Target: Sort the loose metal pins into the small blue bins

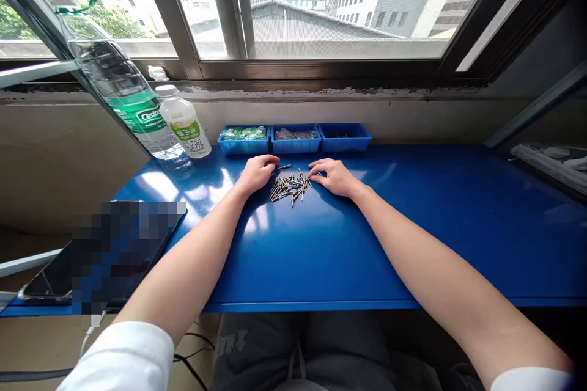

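A loose pile of small metal pins (288, 187) with brass and steel parts, possibly rivets, lies on the blue table (413, 244). My left hand (257, 173) rests palm down just left of the pile, its fingers loosely curled. One stray pin (283, 166) lies close to those fingertips. My right hand (333, 176) rests palm down on the right side, its fingertips at the pile's edge. Neither hand visibly holds anything.
Three blue plastic bins (296, 138) stand in a row against the wall, with bagged parts in at least two. A water bottle (128, 101) and a smaller bottle (184, 122) stand to the left. A phone (50, 278) lies at the near left edge.
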Available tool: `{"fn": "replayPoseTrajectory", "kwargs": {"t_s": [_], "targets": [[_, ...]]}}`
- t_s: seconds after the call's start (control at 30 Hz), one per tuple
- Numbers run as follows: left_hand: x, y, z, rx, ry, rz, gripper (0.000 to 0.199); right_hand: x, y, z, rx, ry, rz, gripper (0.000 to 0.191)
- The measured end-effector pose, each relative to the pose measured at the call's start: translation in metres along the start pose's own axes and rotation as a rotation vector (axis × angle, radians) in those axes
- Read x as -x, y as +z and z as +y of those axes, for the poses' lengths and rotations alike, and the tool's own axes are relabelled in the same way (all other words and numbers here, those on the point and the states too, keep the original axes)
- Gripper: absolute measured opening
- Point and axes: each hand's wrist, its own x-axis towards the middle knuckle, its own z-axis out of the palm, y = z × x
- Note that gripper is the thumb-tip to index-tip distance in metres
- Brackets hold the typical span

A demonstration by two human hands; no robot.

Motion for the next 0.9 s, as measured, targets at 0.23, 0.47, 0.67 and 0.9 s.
{"fn": "replayPoseTrajectory", "kwargs": {"t_s": [0.23, 0.47, 0.67, 0.9], "targets": [[0.004, -0.002, 0.009, -0.025, 0.012, -0.013, 0.032, -0.001, -0.004, 0.004, 0.117, -0.083, 0.022, 0.016], [0.015, 0.01, 0.032, -0.019, 0.117, -0.143, 0.031, -0.003, -0.003, 0.006, 0.158, 0.011, 0.196, 0.033], [0.019, 0.013, 0.033, -0.003, 0.198, -0.125, 0.031, 0.0, 0.004, -0.017, -0.042, -0.035, 0.252, 0.028], [0.02, 0.01, 0.034, 0.035, 0.308, -0.089, 0.031, 0.006, 0.013, -0.044, -0.295, 0.037, 0.296, 0.019]]}}
